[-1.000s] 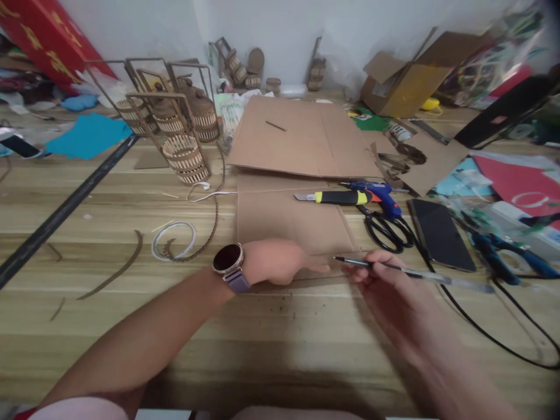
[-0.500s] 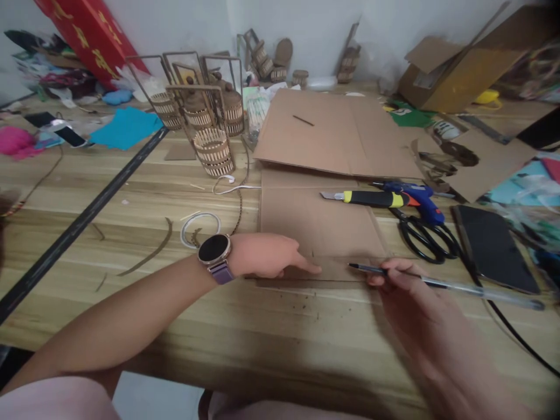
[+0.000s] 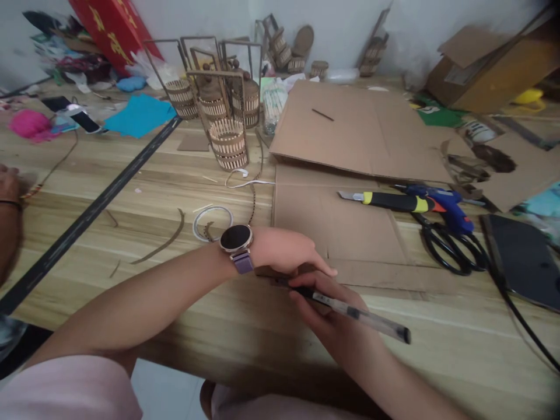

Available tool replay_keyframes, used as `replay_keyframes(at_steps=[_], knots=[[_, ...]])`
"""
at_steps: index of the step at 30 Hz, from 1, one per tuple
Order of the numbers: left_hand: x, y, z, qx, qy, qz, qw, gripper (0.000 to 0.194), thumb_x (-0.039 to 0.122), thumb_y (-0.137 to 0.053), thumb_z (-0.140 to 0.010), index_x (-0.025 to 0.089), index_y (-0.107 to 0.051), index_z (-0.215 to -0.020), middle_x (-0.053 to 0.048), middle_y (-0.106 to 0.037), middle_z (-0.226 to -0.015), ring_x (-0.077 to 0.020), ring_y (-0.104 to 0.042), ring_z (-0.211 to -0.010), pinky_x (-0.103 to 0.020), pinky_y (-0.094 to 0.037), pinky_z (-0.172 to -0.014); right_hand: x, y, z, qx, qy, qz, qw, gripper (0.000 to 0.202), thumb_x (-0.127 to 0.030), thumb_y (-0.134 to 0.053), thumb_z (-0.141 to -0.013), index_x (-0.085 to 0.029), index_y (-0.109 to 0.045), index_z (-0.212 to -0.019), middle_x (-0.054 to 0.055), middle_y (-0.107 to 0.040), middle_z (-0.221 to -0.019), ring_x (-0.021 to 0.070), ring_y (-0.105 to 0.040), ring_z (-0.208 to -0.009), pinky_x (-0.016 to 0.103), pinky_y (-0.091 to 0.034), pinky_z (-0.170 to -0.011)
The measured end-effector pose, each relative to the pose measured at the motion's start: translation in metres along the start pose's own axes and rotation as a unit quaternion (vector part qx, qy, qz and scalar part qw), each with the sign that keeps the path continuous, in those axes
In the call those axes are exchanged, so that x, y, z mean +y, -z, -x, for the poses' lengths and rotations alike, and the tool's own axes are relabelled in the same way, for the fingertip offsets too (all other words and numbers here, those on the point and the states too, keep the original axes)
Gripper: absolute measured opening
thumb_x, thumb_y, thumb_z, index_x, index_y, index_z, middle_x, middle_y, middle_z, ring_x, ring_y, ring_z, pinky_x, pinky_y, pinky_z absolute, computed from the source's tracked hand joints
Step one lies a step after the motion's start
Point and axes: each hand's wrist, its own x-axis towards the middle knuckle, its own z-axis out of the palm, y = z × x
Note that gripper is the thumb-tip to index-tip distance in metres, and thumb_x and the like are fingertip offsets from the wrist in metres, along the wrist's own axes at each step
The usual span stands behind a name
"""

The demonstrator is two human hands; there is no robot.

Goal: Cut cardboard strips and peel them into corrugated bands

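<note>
My left hand (image 3: 286, 252), with a watch (image 3: 237, 238) on its wrist, rests on the near edge of a cardboard sheet (image 3: 363, 227). Its index finger is stretched out along the cardboard; its other fingers are partly hidden beneath the hand. Just below it, my right hand (image 3: 336, 312) grips a clear pen (image 3: 371, 324) with a black end. The pen's front end points left, under my left hand, and its tip is hard to make out. A cutter (image 3: 389, 201) lies across the sheet's right side.
A larger cardboard sheet (image 3: 341, 134) carries a thin dark stick (image 3: 322, 115). To the right are scissors (image 3: 452, 248), a blue glue gun (image 3: 455, 210) and a black phone (image 3: 525, 256). Slatted baskets (image 3: 230, 146) and a tape roll (image 3: 213, 223) are leftward. Another person's hand (image 3: 9, 184) shows far left.
My right hand has moved left with the pen, close under my left hand. The view has shifted, so the table items appear further right. Another person's hand has come into view at the left.
</note>
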Motion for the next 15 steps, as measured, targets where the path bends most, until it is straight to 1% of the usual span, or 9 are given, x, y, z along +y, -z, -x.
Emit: replay_keyframes(at_steps=[4,7,11,15], knots=[[-0.001,0.000,-0.001,0.000,0.001,0.012,1.000,0.064,0.002,-0.051,-0.092,0.038,-0.050,-0.144,-0.004,-0.070,-0.104,-0.0135,-0.056,-0.071,-0.022,-0.033,-0.057,0.004,-0.007,-0.001,-0.020,0.014,0.021,0.999,0.009,-0.021,-0.058,-0.088,-0.024,-0.067,-0.092,0.001,-0.074,-0.082,0.0156,-0.070,-0.072,0.027,-0.056,-0.066],[-0.002,-0.001,-0.002,-0.004,0.001,0.016,1.000,0.062,0.003,-0.049,-0.093,0.038,-0.051,-0.144,-0.004,-0.071,-0.106,-0.0142,-0.056,-0.072,-0.023,-0.033,-0.058,0.005,-0.010,-0.001,-0.014,0.015,0.024,1.000,0.009,-0.020,-0.059,-0.088,-0.023,-0.067,-0.092,0.001,-0.074,-0.082,0.0161,-0.070,-0.072,0.028,-0.056,-0.067],[-0.002,0.000,-0.002,-0.006,0.000,0.030,1.000,0.062,0.002,-0.046,-0.093,0.037,-0.051,-0.144,-0.005,-0.071,-0.111,-0.0147,-0.057,-0.072,-0.024,-0.033,-0.058,0.003,-0.013,-0.003,0.000,0.036,0.027,0.999,0.010,-0.019,-0.058,-0.088,-0.023,-0.066,-0.089,0.001,-0.073,-0.079,0.0159,-0.070,-0.071,0.029,-0.056,-0.068],[-0.001,0.002,-0.001,-0.007,-0.001,0.032,0.999,0.063,0.002,-0.047,-0.092,0.037,-0.051,-0.144,-0.005,-0.071,-0.113,-0.0150,-0.059,-0.073,-0.024,-0.034,-0.059,0.001,-0.010,-0.004,0.010,0.040,0.037,0.998,0.009,-0.016,-0.057,-0.086,-0.023,-0.064,-0.086,0.001,-0.073,-0.078,0.0152,-0.069,-0.069,0.025,-0.054,-0.061]])
